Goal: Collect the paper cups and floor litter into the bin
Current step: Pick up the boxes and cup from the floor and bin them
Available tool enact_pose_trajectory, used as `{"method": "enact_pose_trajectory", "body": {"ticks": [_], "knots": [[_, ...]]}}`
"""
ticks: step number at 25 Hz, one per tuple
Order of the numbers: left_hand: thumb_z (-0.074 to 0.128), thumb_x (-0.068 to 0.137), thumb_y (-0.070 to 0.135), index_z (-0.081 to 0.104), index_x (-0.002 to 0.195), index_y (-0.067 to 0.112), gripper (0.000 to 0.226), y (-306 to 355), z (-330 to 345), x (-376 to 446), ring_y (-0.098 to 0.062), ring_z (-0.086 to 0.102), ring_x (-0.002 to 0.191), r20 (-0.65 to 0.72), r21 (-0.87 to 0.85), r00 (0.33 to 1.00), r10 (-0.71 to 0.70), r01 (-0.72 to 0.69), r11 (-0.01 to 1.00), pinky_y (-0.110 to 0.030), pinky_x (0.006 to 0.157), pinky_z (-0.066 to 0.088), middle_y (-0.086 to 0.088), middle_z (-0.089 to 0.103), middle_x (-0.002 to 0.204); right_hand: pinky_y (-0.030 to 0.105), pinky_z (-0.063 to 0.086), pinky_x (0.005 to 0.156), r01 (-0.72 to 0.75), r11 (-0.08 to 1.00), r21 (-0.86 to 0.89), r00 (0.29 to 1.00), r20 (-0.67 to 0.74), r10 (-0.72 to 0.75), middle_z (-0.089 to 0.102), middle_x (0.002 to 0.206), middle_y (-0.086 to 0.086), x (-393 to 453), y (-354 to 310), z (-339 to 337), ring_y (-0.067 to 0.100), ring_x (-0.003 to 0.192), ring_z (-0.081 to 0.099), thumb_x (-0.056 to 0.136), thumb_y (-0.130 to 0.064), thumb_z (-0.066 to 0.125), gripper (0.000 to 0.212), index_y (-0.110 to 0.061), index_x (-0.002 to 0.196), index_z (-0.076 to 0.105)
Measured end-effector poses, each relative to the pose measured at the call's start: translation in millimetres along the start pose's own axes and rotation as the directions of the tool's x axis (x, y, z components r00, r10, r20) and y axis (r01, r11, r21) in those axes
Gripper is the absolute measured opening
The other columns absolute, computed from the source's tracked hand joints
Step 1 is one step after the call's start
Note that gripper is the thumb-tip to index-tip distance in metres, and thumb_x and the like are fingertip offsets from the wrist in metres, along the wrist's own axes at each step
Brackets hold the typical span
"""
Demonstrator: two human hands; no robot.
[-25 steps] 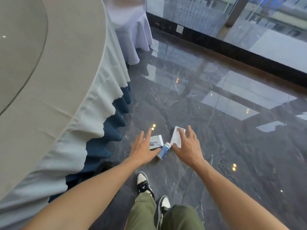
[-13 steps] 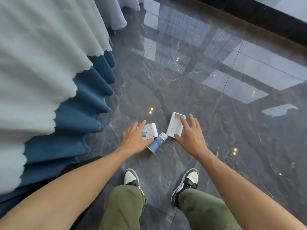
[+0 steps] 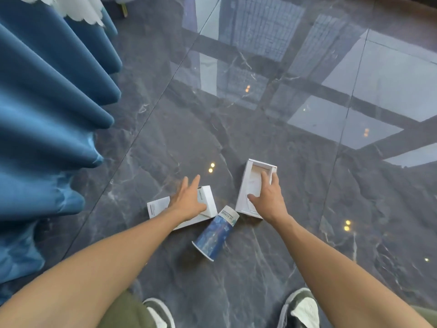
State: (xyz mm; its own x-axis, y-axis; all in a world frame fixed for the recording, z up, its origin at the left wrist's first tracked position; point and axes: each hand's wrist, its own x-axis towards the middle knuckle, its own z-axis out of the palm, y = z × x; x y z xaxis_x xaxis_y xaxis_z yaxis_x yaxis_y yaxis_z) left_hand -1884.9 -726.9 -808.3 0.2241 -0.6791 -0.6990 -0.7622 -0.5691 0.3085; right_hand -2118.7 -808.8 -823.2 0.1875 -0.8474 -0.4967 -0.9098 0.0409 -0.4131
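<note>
On the dark marble floor lies a blue patterned paper cup (image 3: 214, 237) on its side, rim toward me. Left of it sits a closed white carton (image 3: 209, 197); my left hand (image 3: 189, 202) lies flat over it with fingers spread, not curled around it. Right of the cup is an open white box tray (image 3: 254, 169). My right hand (image 3: 269, 200) rests in it, thumb inside near the left wall and fingers at the right rim. Both boxes sit on the floor. No bin is in view.
A pleated blue table skirt (image 3: 47, 114) under a white scalloped cloth (image 3: 78, 8) fills the left side, close to my left arm. My shoes (image 3: 158, 313) (image 3: 302, 308) stand at the bottom edge. Glossy floor tiles (image 3: 307, 209) stretch ahead and right.
My head has dropped much closer to the floor. The left hand slid onto the white carton and the right hand moved from the tray's edge into it.
</note>
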Motion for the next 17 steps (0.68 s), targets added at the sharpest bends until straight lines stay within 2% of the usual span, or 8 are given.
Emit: {"method": "enact_pose_trajectory", "body": {"ticks": [3,5,8,10,12,15,17], "knots": [[0.087,0.076,0.040,0.003,0.165,0.028,0.123,-13.7,30.0,42.1,-0.037,0.010,0.158,0.064,0.167,0.998,0.006,-0.016,0.986,-0.058,0.123,0.018,-0.016,0.010,0.171,0.048,0.042,0.106,-0.082,0.997,-0.011,0.997,-0.016,0.081,0.025,0.157,0.017,29.0,27.8,40.8,0.038,0.141,0.033,0.088,-0.030,0.073,0.080,-0.009,0.151,0.028],[0.089,0.066,0.053,0.005,0.164,0.028,0.132,-26.3,42.4,57.3,-0.037,0.026,0.151,0.109,0.277,0.994,0.007,-0.037,0.960,-0.059,0.119,0.025,-0.015,0.028,0.162,0.050,0.045,0.101,-0.145,0.989,0.011,0.987,-0.066,0.145,0.034,0.145,0.017,37.1,37.0,57.2,0.040,0.131,0.041,0.086,-0.027,0.075,0.082,-0.003,0.147,0.027],[0.086,0.054,0.071,0.028,0.155,0.024,0.126,-40.1,43.3,71.9,-0.034,0.044,0.134,0.051,0.363,0.997,0.059,-0.073,0.929,-0.052,0.112,0.033,-0.010,0.044,0.145,0.048,0.045,0.102,-0.250,0.967,0.049,0.956,-0.148,0.254,0.040,0.142,0.021,43.7,44.4,73.0,0.039,0.130,0.042,0.087,-0.019,0.072,0.088,0.004,0.152,0.018],[0.086,0.053,0.072,0.040,0.144,0.020,0.114,-43.4,37.4,78.8,-0.034,0.050,0.127,0.000,0.322,0.998,0.066,-0.063,0.945,-0.048,0.107,0.038,-0.008,0.048,0.137,0.047,0.045,0.100,-0.329,0.940,0.088,0.921,-0.191,0.340,0.046,0.137,0.021,49.0,43.8,76.8,0.039,0.127,0.045,0.088,-0.011,0.063,0.064,0.005,0.142,0.033],[0.091,0.056,0.064,0.043,0.135,0.017,0.104,-42.7,33.3,80.9,-0.036,0.055,0.121,-0.035,0.227,0.998,0.047,-0.038,0.973,-0.048,0.101,0.045,-0.009,0.047,0.131,0.048,0.047,0.095,-0.406,0.901,0.152,0.885,-0.180,0.429,0.052,0.132,0.021,51.5,43.3,74.3,0.041,0.121,0.052,0.089,-0.006,0.057,0.040,0.003,0.126,0.045],[0.091,0.061,0.057,0.047,0.123,0.019,0.086,-39.2,25.4,82.6,-0.035,0.061,0.110,-0.133,0.043,0.991,-0.018,0.024,0.999,-0.043,0.091,0.050,-0.008,0.047,0.124,0.047,0.049,0.092,-0.426,0.890,0.166,0.878,-0.162,0.450,0.057,0.127,0.021,53.0,41.0,64.0,0.043,0.117,0.057,0.092,-0.016,0.058,0.034,0.000,0.120,0.047],[0.089,0.065,0.056,0.051,0.111,0.023,0.069,-37.0,16.0,85.8,-0.031,0.062,0.107,-0.194,-0.076,0.980,-0.038,0.024,0.997,-0.041,0.088,0.051,-0.006,0.057,0.119,0.048,0.051,0.087,-0.398,0.896,0.196,0.887,-0.167,0.430,0.062,0.116,0.019,53.2,34.0,53.1,0.043,0.108,0.061,0.095,-0.022,0.057,0.028,-0.005,0.112,0.044]]}}
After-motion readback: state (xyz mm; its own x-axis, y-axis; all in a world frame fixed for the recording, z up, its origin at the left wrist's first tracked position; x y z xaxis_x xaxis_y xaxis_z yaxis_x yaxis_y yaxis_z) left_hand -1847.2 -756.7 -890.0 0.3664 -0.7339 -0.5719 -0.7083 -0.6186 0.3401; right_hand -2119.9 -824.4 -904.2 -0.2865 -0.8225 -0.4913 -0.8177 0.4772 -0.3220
